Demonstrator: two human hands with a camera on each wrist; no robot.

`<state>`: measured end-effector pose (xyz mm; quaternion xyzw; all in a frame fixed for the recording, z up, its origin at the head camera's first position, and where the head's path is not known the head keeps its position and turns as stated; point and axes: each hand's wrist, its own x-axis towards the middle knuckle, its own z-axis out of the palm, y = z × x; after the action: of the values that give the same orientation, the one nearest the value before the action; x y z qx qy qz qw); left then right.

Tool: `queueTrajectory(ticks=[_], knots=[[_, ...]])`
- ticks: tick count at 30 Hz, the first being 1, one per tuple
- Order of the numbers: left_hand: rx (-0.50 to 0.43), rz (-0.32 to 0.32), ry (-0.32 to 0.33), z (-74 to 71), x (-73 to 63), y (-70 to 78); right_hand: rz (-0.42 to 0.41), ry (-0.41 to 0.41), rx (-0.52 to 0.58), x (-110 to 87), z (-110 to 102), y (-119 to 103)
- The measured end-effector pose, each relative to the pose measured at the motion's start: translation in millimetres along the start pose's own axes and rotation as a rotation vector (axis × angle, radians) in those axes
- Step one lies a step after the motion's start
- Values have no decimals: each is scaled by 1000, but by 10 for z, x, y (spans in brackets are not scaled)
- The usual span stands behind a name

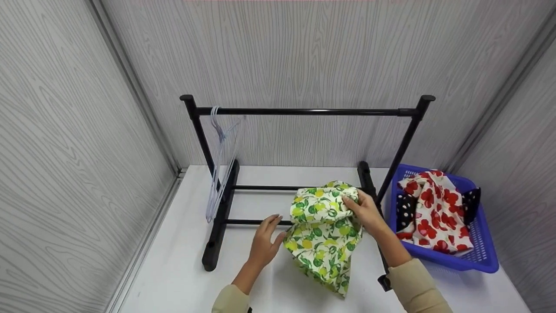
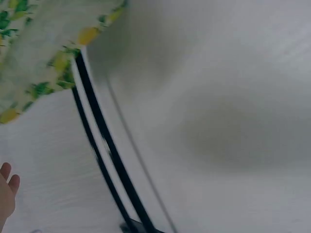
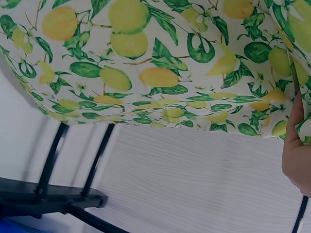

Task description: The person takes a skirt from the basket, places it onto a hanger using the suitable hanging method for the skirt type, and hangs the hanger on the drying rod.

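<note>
A white garment printed with lemons and green leaves [image 1: 323,248] hangs in front of the rack, its upper part folded over and its lower corner drooping toward the table. My right hand [image 1: 368,215] pinches it at the upper right, thumb on the near side. In the right wrist view the printed cloth [image 3: 146,73] fills the top, with that hand [image 3: 297,162] at its right edge. My left hand [image 1: 263,244] is beside the garment's left edge, fingers extended and holding nothing. Only a few of its fingertips [image 2: 13,184] show in the left wrist view, below the cloth [image 2: 53,53].
Behind the garment stands a black clothes rack [image 1: 304,111], with several pale hangers [image 1: 219,174] at the left end of its bar. To the right, a blue basket [image 1: 460,262] holds red-flowered cloth [image 1: 438,217] and black polka-dot cloth [image 1: 405,213]. Grey wood-grain panels enclose the white table.
</note>
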<state>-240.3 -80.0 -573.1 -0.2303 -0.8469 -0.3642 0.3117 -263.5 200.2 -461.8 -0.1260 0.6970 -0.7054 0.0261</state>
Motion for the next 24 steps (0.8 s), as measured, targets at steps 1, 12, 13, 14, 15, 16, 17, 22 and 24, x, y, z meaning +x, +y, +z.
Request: queueTrajectory(ticks=[1, 12, 13, 14, 15, 16, 17, 22, 24], knots=[[-41, 8, -20, 8, 52, 76, -6, -21, -3, 3, -10, 47], [-330, -66, 19, 114, 374, 401, 12, -143, -107, 8, -97, 330], [-324, -62, 33, 116, 393, 410, 16, -139, -147, 8, -106, 350], [-313, -59, 44, 123, 407, 413, 21, -130, -184, 5, -111, 371], [-300, -54, 53, 132, 418, 417, 26, -119, -216, 1, -119, 399], [-291, -51, 58, 140, 432, 420, 38, -102, -245, -9, -112, 391], [-283, -45, 64, 149, 443, 425, 36, -88, -278, -25, -101, 381], [-319, -91, 43, 211, 461, 462, 32, 12, -378, -77, -106, 514], [-350, -123, 37, 239, 467, 478, 20, 64, -437, -75, -133, 635]])
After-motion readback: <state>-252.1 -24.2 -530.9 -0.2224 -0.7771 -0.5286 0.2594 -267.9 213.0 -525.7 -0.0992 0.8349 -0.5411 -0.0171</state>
